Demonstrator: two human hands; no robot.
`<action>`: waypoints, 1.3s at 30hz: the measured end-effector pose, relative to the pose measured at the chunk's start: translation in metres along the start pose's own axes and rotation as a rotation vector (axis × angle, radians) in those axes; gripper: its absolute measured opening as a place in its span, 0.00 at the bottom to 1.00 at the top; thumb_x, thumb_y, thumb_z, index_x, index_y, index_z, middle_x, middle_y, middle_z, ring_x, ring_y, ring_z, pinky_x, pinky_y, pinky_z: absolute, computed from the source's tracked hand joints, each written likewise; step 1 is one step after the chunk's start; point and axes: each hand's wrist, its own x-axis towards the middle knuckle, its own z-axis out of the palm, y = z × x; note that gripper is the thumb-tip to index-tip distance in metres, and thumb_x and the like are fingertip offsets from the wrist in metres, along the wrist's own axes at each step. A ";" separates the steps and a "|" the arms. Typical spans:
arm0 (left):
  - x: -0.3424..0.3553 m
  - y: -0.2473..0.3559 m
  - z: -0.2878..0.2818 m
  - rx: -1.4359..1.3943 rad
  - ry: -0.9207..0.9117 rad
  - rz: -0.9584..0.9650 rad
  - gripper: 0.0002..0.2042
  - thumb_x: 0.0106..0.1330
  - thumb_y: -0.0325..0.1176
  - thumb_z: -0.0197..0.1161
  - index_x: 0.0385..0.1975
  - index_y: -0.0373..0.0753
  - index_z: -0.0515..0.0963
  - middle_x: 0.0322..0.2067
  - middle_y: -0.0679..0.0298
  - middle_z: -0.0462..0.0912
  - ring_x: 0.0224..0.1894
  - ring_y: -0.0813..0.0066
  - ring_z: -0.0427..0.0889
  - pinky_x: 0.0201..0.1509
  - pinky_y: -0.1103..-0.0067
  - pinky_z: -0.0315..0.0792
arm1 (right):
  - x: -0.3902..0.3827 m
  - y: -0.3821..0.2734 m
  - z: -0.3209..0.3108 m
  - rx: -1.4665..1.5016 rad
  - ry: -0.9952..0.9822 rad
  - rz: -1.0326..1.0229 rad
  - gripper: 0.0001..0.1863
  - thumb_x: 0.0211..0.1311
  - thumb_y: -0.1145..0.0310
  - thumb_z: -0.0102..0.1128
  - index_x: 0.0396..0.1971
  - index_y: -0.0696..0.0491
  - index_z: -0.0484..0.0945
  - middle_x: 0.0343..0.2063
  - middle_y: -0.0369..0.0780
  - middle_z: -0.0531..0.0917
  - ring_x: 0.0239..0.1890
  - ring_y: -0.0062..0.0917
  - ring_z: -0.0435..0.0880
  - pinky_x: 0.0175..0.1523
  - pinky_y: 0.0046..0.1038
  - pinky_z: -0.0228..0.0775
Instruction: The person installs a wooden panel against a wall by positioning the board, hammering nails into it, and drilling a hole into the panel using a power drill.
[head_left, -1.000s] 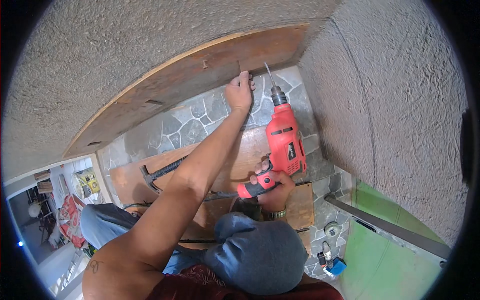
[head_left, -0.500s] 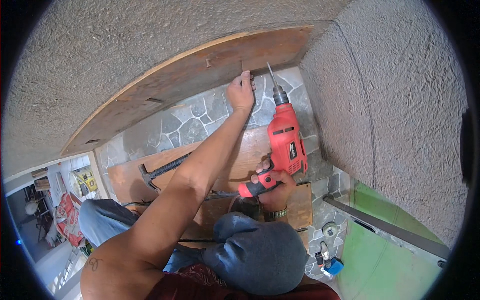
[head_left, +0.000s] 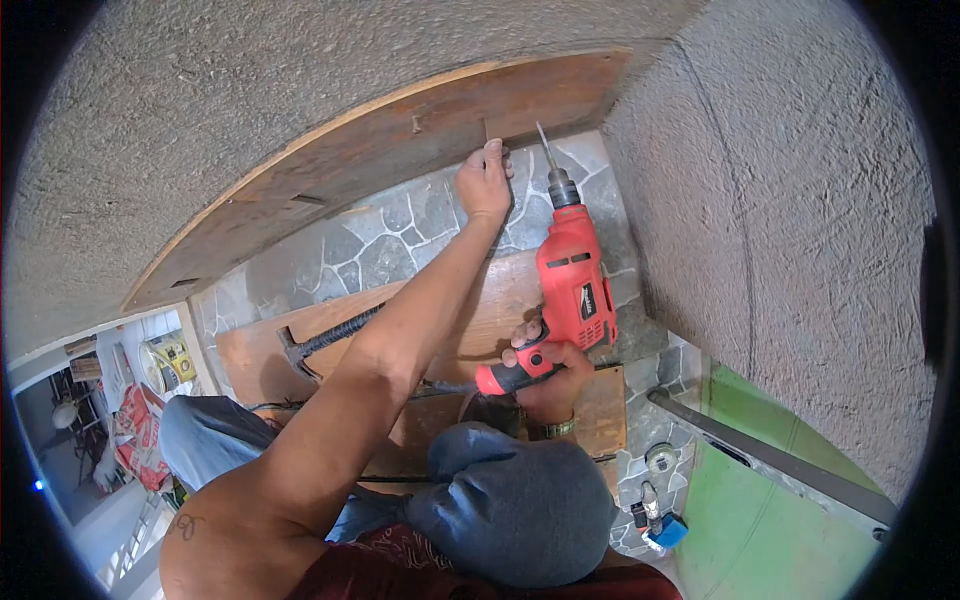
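Note:
My right hand (head_left: 555,380) is wrapped round the handle of a red corded power drill (head_left: 572,265). Its long bit (head_left: 547,145) points up toward a wooden board (head_left: 440,115) lying along the rough wall. My left hand (head_left: 484,183) is closed at the board's lower edge, thumb upward, just below a thin dark upright mark on the board. What its fingers hold, if anything, is hidden. A gap separates the drill bit from the left hand, and I cannot tell whether the tip touches the board.
A claw hammer (head_left: 325,340) rests on a wooden plank (head_left: 250,350), partly behind my left arm. Rough grey walls (head_left: 800,200) meet at the right. A long level (head_left: 770,465) lies beside a green panel (head_left: 760,520). Tape (head_left: 660,458) and a blue-tipped tool (head_left: 665,532) lie on the stone-pattern floor.
The view has shifted very slightly. Both hands and the drill keep nearly the same places against the board.

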 end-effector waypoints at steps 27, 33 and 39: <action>0.002 -0.005 0.006 -0.162 -0.040 -0.045 0.23 0.74 0.47 0.54 0.33 0.30 0.84 0.23 0.58 0.85 0.24 0.74 0.84 0.32 0.76 0.75 | 0.002 -0.009 0.000 0.086 0.021 0.010 0.31 0.39 0.72 0.49 0.52 0.60 0.71 0.30 0.42 0.76 0.35 0.35 0.77 0.33 0.36 0.77; 0.001 -0.002 0.007 -0.208 -0.023 -0.074 0.23 0.74 0.48 0.55 0.33 0.30 0.84 0.23 0.60 0.84 0.24 0.77 0.82 0.31 0.77 0.75 | 0.002 -0.011 -0.001 0.132 0.028 0.045 0.31 0.39 0.72 0.50 0.51 0.61 0.71 0.29 0.42 0.75 0.34 0.35 0.77 0.33 0.36 0.77; 0.001 -0.004 0.006 -0.166 -0.018 -0.042 0.23 0.74 0.48 0.56 0.32 0.30 0.84 0.22 0.61 0.84 0.24 0.76 0.82 0.32 0.77 0.75 | 0.000 -0.011 0.002 0.124 0.052 0.048 0.31 0.39 0.72 0.51 0.52 0.61 0.71 0.31 0.42 0.75 0.34 0.35 0.77 0.34 0.37 0.77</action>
